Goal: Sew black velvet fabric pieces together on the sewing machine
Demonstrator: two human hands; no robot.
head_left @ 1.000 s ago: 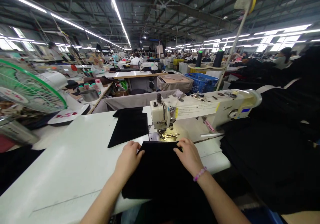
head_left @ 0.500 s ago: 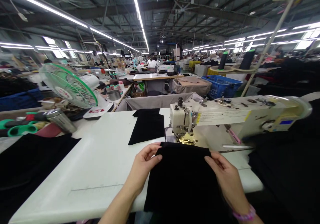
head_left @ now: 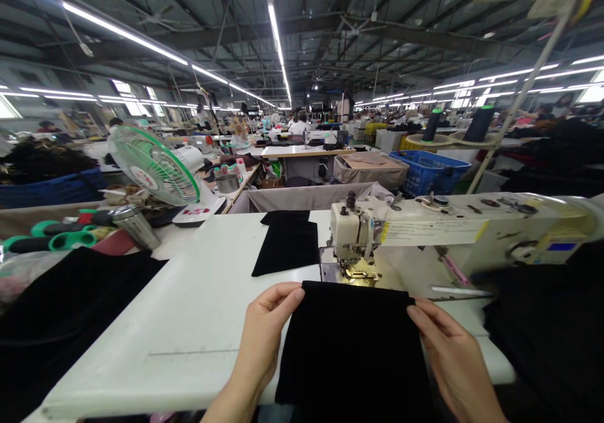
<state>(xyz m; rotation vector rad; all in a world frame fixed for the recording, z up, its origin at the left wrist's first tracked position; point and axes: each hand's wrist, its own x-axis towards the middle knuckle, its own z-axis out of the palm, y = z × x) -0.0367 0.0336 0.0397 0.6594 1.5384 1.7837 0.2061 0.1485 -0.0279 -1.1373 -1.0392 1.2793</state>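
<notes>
A piece of black fabric [head_left: 353,354] hangs over the front edge of the white sewing table [head_left: 189,310]. My left hand [head_left: 268,322] pinches its upper left corner between thumb and fingers. At the upper right corner, my right hand [head_left: 448,341] grips it the same way, so the top edge is stretched between them. That edge lies just in front of the needle area of a sewing machine [head_left: 353,234], whose lit metal plate shows behind it. Another black fabric piece [head_left: 287,247] rests flat on the table, left of the machine head.
To the left are a green-rimmed fan [head_left: 153,168], a steel flask [head_left: 136,226], thread cones [head_left: 70,240] and dark cloth [head_left: 70,322]. More dark cloth [head_left: 547,328] is heaped at right. Behind the machine stand a blue crate [head_left: 429,171] and a thread stand [head_left: 504,121].
The view has shifted, so the surroundings appear further right. My hands have spread slightly apart, with the fabric's top edge pulled straighter between them. Both still hold its corners.
</notes>
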